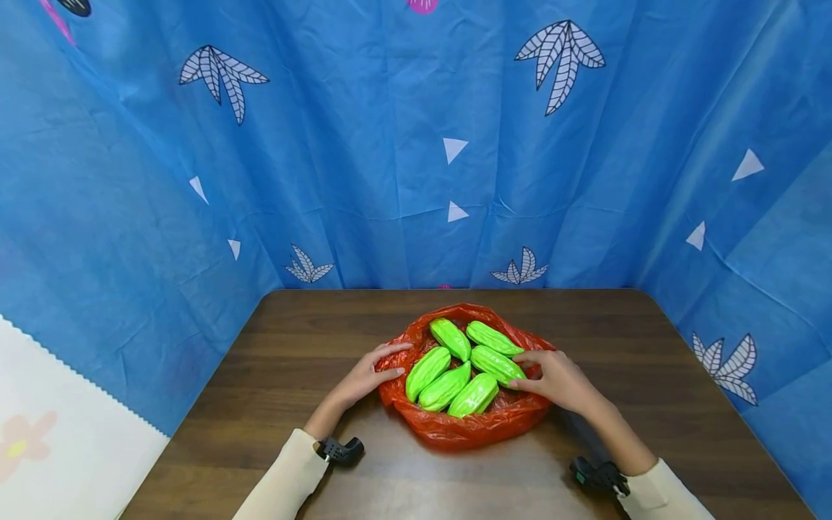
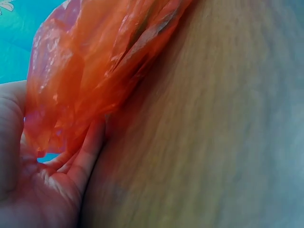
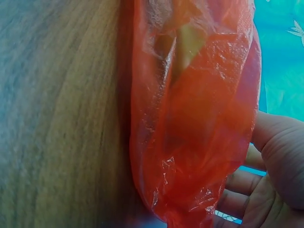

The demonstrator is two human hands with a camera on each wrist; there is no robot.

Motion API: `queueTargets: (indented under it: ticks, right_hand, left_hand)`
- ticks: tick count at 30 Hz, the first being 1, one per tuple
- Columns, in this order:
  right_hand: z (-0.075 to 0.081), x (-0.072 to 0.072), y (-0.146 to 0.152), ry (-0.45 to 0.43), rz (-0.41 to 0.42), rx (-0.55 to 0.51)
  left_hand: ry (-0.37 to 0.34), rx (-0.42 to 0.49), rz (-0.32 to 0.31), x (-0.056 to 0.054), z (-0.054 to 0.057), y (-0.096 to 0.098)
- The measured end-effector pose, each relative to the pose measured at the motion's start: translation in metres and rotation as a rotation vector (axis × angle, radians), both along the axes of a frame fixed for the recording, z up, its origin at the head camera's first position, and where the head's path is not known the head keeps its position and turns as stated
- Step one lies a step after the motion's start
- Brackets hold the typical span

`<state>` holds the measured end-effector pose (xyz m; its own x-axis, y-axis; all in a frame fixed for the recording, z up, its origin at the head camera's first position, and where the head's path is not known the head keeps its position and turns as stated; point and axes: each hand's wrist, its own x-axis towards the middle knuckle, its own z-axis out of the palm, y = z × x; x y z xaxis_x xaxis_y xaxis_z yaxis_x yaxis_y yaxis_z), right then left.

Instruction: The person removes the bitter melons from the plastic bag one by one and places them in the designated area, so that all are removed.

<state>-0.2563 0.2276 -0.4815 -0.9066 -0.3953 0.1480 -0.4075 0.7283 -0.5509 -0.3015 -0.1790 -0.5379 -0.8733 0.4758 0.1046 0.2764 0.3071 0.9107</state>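
A crumpled red plastic bag [image 1: 455, 431] stands with its mouth spread wide. Several ribbed, glossy bright green vegetables, like bitter melons [image 1: 497, 366], lie inside. At the bag's left rim, my left hand [image 1: 365, 377] rests with thumb and forefinger extended and apart over the edge. The thin red plastic [image 2: 95, 61] fills the space beside its fingers in the left wrist view. My right hand [image 1: 557, 374] reaches over the right rim, thumb and fingers apart, fingertips at the end of the nearest vegetable. In the right wrist view, the bag side [image 3: 199, 118] hides those fingertips.
The bag sits on a dark brown wooden table [image 1: 292, 339]. A blue curtain [image 1: 422, 166] with leaf prints surrounds the table's back and sides. White patterned cloth [image 1: 58, 404] hangs at lower left. Black wrist cameras [image 1: 342, 451] are strapped to both wrists.
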Motion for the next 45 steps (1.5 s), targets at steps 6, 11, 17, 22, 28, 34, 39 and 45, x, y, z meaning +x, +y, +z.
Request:
queueTargets:
  ticks: [6, 11, 17, 22, 28, 34, 39, 45]
  right_hand:
    - [-0.002, -0.001, 0.0, 0.0, -0.003, 0.0]
    - [-0.005, -0.002, -0.001, -0.011, -0.008, -0.007]
    - [-0.007, -0.002, -0.001, -0.008, -0.013, 0.007]
    - [-0.005, -0.003, 0.0, -0.006, -0.011, 0.01]
    - [-0.002, -0.003, -0.001, 0.008, -0.005, -0.011]
    - [-0.003, -0.002, -0.001, 0.019, -0.021, -0.001]
    - [0.0, -0.001, -0.001, 0.027, -0.011, -0.013]
    - [0.001, -0.001, 0.0, 0.063, -0.01, -0.023]
  left_hand:
    - [0.007, 0.037, 0.056, 0.001, -0.001, 0.005]
    - [0.012, 0.071, 0.079, 0.002, -0.004, 0.008]
    - [0.03, 0.09, 0.087, 0.003, -0.007, 0.009]
    - [0.031, 0.087, 0.091, 0.004, -0.003, 0.013]
    - [0.028, 0.087, 0.087, 0.002, -0.006, 0.01]
    - [0.029, 0.059, 0.086, 0.004, -0.007, 0.009]
    - [0.035, 0.057, 0.087, 0.004, -0.007, 0.009]
    - [0.032, 0.063, 0.091, 0.004, -0.008, 0.008]
